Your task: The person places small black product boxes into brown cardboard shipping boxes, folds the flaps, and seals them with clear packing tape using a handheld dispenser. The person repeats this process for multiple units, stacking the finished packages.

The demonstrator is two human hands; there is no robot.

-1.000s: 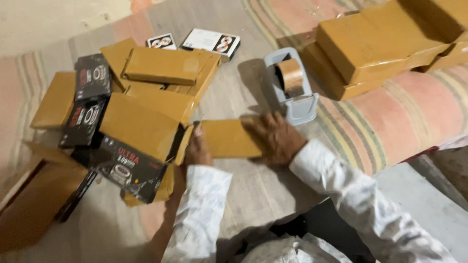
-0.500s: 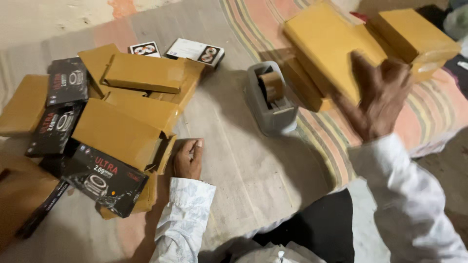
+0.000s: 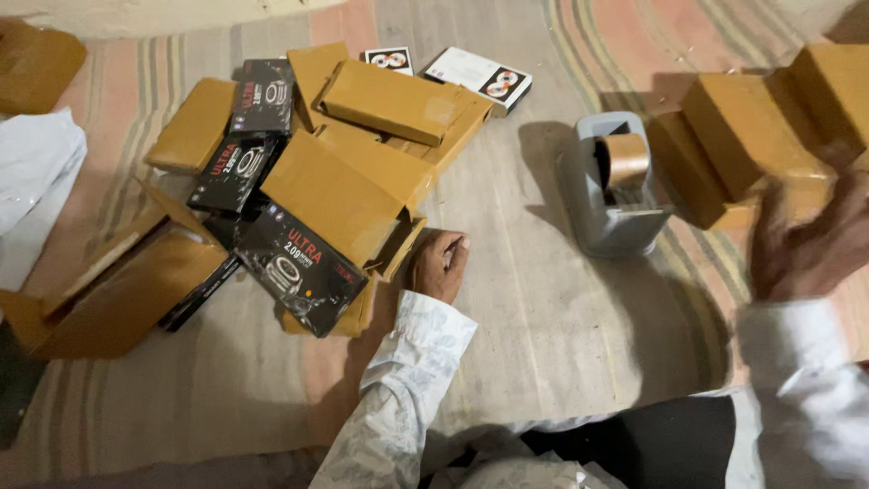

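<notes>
My left hand [image 3: 441, 264] rests on the striped mat as a loose fist. It lies against the edge of a pile of flat brown wrapped boxes [image 3: 337, 192] and holds nothing. My right hand [image 3: 804, 243] is blurred at the right edge. Its thumb and fingers grip the near end of a brown wrapped box [image 3: 747, 136], which lies on other brown boxes [image 3: 837, 81]. A grey tape dispenser [image 3: 615, 195] with a brown tape roll stands between my hands.
Black printed boxes [image 3: 299, 267] lie among the brown ones on the left. Two white printed boxes [image 3: 478, 77] lie at the back. An open brown carton [image 3: 127, 290] sits at the left, with white cloth [image 3: 32, 172] beyond it. The striped mat [image 3: 543, 326] covers the floor.
My right hand lifted a flat brown box from in front of me and carried it right onto the stack. My left hand stayed by the pile and curled into a fist.
</notes>
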